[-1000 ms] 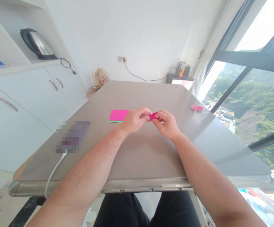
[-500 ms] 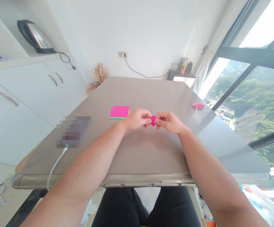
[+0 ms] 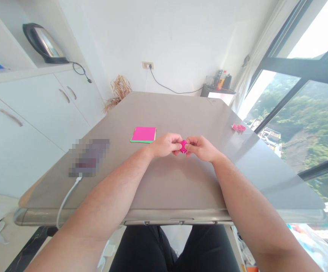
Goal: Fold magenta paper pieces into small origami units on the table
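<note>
A small folded pink paper piece [image 3: 183, 146] is pinched between both hands above the middle of the grey table [image 3: 164, 181]. My left hand [image 3: 165, 144] grips its left side with closed fingers. My right hand [image 3: 202, 148] grips its right side, fingers closed too. Most of the paper is hidden by my fingertips. A stack of square paper sheets [image 3: 143, 134], pink on top with a green edge, lies flat on the table just left of my left hand.
Small folded pink pieces [image 3: 238, 127] lie near the table's right edge. A blurred object [image 3: 88, 158] with a white cable [image 3: 66, 198] sits at the table's left. White cabinets and a kettle [image 3: 43, 43] stand at left, windows at right.
My hands have drawn closer together around the pink paper, which now looks more compact. The view shifted slightly; the sheets and folded pieces stayed in place.
</note>
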Demonstrator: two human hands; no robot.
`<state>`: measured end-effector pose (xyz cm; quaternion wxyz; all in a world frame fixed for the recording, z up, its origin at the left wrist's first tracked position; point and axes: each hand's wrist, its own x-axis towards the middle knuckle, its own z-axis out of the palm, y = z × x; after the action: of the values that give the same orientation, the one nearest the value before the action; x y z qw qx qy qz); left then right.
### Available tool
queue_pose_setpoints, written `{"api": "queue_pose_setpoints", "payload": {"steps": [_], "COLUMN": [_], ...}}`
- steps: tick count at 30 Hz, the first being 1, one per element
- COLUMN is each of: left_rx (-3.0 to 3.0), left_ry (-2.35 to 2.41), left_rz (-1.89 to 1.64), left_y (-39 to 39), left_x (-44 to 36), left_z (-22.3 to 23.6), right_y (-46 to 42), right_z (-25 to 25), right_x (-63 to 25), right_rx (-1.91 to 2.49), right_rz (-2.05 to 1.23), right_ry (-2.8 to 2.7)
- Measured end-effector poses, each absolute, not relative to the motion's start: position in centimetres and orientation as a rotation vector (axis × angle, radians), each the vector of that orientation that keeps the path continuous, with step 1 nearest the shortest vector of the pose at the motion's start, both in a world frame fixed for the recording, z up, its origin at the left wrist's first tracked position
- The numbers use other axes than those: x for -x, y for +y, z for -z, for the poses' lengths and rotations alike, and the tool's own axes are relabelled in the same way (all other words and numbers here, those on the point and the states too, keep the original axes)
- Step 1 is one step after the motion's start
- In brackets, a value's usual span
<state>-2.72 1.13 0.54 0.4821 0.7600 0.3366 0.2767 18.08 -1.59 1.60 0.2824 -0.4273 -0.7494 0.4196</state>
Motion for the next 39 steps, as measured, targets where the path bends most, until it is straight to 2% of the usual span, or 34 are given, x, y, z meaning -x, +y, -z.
{"api": "queue_pose_setpoints", "payload": {"steps": [9,18,23,27,39], "left_rx": [-1.828,-1.756,-1.748,-1.818,-2.142], "left_ry": [0.938,0.942,0.954,0.923,0.982], "left_rz": [-0.919,-1.187,-1.246,-1.326,-1.450], "left_y": [0.8,0.7,0.9,0.8,-0.1], "left_x": [2.2,1.6,1.4,1.2,1.1], "left_z": [-0.2,0.1,0.3,0.1,-0.3], "right_y": [-1.7,-1.2,-1.3,-1.3,-1.4], "right_z": [-1.2,-0.4,-0.3,-0.2,0.1], "right_x": [-17.5,-16.6,-16.3,-16.4,-16.1], "right_rx": [1.249,1.115,1.135,1.114,1.043], "right_rz": [-0.977,-0.940,-0.720,-0.552,-0.421], "right_ry": [-1.852,-1.639,-1.602,-1.644,-1.651]}}
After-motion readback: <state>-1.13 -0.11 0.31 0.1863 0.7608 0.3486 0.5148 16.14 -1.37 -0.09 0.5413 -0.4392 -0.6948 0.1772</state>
